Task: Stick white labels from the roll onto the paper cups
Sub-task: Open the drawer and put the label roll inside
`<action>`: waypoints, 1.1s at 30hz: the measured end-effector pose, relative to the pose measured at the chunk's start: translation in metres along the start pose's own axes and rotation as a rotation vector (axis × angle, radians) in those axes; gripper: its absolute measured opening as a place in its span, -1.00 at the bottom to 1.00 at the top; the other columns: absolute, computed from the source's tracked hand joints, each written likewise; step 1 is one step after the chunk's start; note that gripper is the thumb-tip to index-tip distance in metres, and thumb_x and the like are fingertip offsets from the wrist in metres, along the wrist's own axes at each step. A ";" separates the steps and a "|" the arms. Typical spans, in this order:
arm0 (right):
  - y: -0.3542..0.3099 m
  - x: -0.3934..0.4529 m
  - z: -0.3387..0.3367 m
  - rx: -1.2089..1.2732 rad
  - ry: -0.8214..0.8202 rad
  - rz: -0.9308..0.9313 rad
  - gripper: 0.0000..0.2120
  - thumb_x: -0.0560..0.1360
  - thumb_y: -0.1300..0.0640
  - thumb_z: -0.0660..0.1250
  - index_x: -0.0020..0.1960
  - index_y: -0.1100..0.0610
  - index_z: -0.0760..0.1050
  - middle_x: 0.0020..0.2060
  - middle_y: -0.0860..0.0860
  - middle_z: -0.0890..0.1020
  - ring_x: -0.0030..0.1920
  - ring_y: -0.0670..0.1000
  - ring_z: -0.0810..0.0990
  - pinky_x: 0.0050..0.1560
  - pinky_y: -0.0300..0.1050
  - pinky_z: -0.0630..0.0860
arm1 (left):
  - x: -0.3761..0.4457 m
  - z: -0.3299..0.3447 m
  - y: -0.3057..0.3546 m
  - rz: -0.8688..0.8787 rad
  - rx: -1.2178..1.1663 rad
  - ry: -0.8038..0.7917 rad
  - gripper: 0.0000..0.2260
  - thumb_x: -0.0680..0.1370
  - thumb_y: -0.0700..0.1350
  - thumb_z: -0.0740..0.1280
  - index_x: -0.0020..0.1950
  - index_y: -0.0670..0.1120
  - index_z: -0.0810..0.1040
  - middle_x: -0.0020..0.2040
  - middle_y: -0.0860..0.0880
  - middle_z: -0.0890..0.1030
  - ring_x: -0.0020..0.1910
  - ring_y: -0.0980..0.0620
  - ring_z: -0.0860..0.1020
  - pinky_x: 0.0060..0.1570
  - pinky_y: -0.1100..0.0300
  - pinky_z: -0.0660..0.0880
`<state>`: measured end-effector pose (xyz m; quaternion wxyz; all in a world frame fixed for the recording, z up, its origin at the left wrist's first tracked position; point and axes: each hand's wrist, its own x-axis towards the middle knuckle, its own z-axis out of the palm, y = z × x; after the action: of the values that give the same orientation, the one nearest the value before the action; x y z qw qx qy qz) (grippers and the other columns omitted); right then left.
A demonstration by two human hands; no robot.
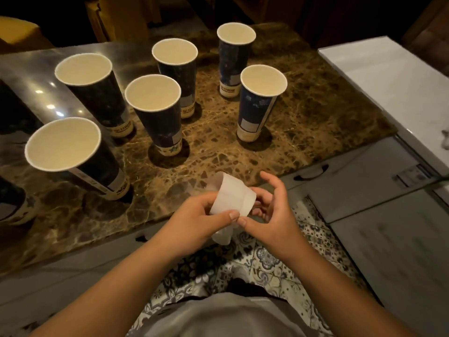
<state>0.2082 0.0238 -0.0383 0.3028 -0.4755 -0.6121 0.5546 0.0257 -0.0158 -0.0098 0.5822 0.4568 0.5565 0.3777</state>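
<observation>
Several tall dark-blue paper cups stand upright and open on the brown marble counter (315, 113), among them a near-left cup (73, 152), a middle cup (155, 110) and a right cup (260, 98). Small white labels show low on some cups. My left hand (196, 220) grips the white label roll (233, 198) just over the counter's front edge. My right hand (269, 210) is at the roll's right end, its thumb and a finger pinching there beside my left thumb, the other fingers spread. A strip of backing hangs below the roll.
A white appliance top (393, 76) lies to the right of the counter. Grey cabinet drawers with a black handle (313, 173) sit below it. Patterned floor tiles (267, 259) are under my arms. Part of another dark cup (12, 203) shows at the far left edge.
</observation>
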 end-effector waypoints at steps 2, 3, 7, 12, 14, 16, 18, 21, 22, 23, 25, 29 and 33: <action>0.004 -0.008 -0.004 0.039 0.027 0.027 -0.19 0.24 -0.05 0.53 0.34 -0.32 0.17 0.16 -0.08 0.61 0.14 0.04 0.61 0.19 0.26 0.51 | -0.004 0.006 0.001 -0.020 -0.025 -0.052 -0.80 0.50 -0.15 0.39 0.12 -0.04 0.64 0.03 0.01 0.71 0.02 0.04 0.65 0.03 0.19 0.56; 0.007 -0.012 -0.007 0.061 0.040 0.041 -0.21 0.24 -0.05 0.53 0.33 -0.31 0.19 0.15 -0.07 0.62 0.14 0.05 0.61 0.19 0.27 0.51 | -0.006 0.009 0.003 -0.034 -0.053 -0.077 -0.79 0.50 -0.14 0.38 0.12 -0.03 0.64 0.03 0.02 0.71 0.03 0.05 0.65 0.04 0.21 0.56; 0.013 -0.021 -0.025 0.118 0.041 0.078 -0.23 0.23 -0.02 0.52 0.33 -0.24 0.23 0.15 -0.01 0.63 0.15 0.06 0.62 0.21 0.26 0.51 | -0.009 0.020 0.005 -0.084 -0.021 -0.108 -0.78 0.55 -0.17 0.34 0.17 -0.05 0.63 0.07 -0.03 0.70 0.10 -0.09 0.63 0.17 0.01 0.53; 0.016 -0.022 -0.049 0.102 -0.049 0.091 -0.30 0.25 -0.06 0.52 0.28 -0.29 0.27 0.18 -0.08 0.62 0.18 -0.04 0.60 0.17 0.10 0.57 | -0.006 0.047 0.003 -0.139 -0.002 -0.058 -0.81 0.53 -0.15 0.37 0.12 0.00 0.66 0.02 0.02 0.72 -0.02 0.11 0.66 -0.04 0.29 0.55; 0.017 -0.018 -0.067 0.070 -0.098 0.088 -0.40 0.31 -0.07 0.47 0.26 -0.28 0.29 0.21 -0.14 0.56 0.17 -0.11 0.58 0.15 -0.03 0.58 | -0.001 0.064 0.003 -0.157 -0.027 0.025 -0.83 0.54 -0.17 0.36 0.07 0.02 0.67 -0.02 0.04 0.72 -0.08 0.16 0.65 -0.16 0.39 0.52; 0.022 -0.008 -0.092 -0.028 -0.086 0.079 -0.55 0.42 -0.09 0.37 0.27 -0.25 0.34 0.22 -0.17 0.52 0.14 -0.18 0.56 0.10 -0.13 0.55 | 0.004 0.082 0.006 -0.187 -0.076 0.095 -0.83 0.55 -0.19 0.33 0.07 -0.01 0.67 -0.06 0.07 0.73 -0.15 0.22 0.64 -0.24 0.44 0.49; 0.038 0.012 -0.123 -0.211 -0.019 0.126 -0.60 0.51 -0.09 0.33 0.33 -0.14 0.38 0.22 -0.10 0.52 0.12 -0.18 0.52 0.04 -0.18 0.49 | 0.009 0.099 0.012 -0.200 -0.114 0.132 -0.81 0.57 -0.21 0.30 0.09 -0.04 0.66 -0.11 0.10 0.73 -0.24 0.29 0.63 -0.30 0.47 0.46; 0.076 0.052 -0.170 -0.645 -0.038 0.158 -0.51 0.55 -0.06 0.31 0.43 0.02 0.31 0.33 0.00 0.44 0.25 0.00 0.47 0.15 -0.09 0.47 | 0.016 0.123 0.015 -0.193 -0.106 0.186 -0.81 0.57 -0.23 0.29 0.09 -0.07 0.65 -0.26 0.18 0.69 -0.37 0.34 0.56 -0.34 0.49 0.41; 0.088 0.065 -0.183 -0.785 -0.068 0.129 -0.48 0.55 -0.06 0.29 0.45 0.06 0.29 0.38 0.01 0.40 0.31 0.04 0.44 0.23 -0.05 0.46 | 0.018 0.129 0.015 -0.192 -0.094 0.209 -0.82 0.57 -0.23 0.29 0.08 -0.07 0.65 -0.30 0.21 0.67 -0.39 0.36 0.54 -0.35 0.50 0.40; 0.099 0.076 -0.193 -0.906 -0.096 0.099 -0.47 0.56 -0.07 0.28 0.46 0.08 0.28 0.41 0.03 0.38 0.36 0.06 0.41 0.29 -0.02 0.44 | 0.020 0.136 0.015 -0.195 -0.090 0.233 -0.82 0.57 -0.23 0.29 0.07 -0.07 0.65 -0.32 0.22 0.66 -0.40 0.36 0.53 -0.35 0.51 0.40; 0.116 0.094 -0.208 -1.099 -0.137 0.054 -0.47 0.56 -0.08 0.26 0.45 0.11 0.28 0.42 0.05 0.38 0.38 0.10 0.39 0.33 0.03 0.42 | 0.023 0.148 0.016 -0.204 -0.097 0.278 -0.83 0.57 -0.23 0.29 0.05 -0.06 0.66 -0.29 0.21 0.68 -0.38 0.36 0.55 -0.35 0.52 0.40; 0.127 0.115 -0.218 -1.196 -0.175 -0.036 -0.67 0.56 0.01 0.24 0.26 0.13 0.45 0.21 0.10 0.51 0.22 0.14 0.48 0.14 -0.01 0.48 | 0.024 0.168 0.017 -0.222 -0.113 0.366 -0.83 0.56 -0.21 0.31 0.05 -0.06 0.67 -0.20 0.16 0.71 -0.29 0.34 0.60 -0.30 0.50 0.44; 0.126 0.125 -0.225 -1.187 -0.193 -0.112 -0.70 0.54 0.01 0.22 0.15 0.15 0.57 0.02 0.11 0.63 0.07 0.13 0.57 -0.07 -0.05 0.52 | 0.020 0.176 0.014 -0.255 -0.116 0.449 -0.84 0.55 -0.14 0.34 -0.01 0.02 0.71 -0.20 0.12 0.70 -0.32 0.30 0.55 -0.13 0.22 0.44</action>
<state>0.3959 0.2183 -0.1345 -0.0424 -0.4778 -0.8659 0.1422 0.2031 -0.0125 -0.0090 0.5120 0.2537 0.7023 0.4245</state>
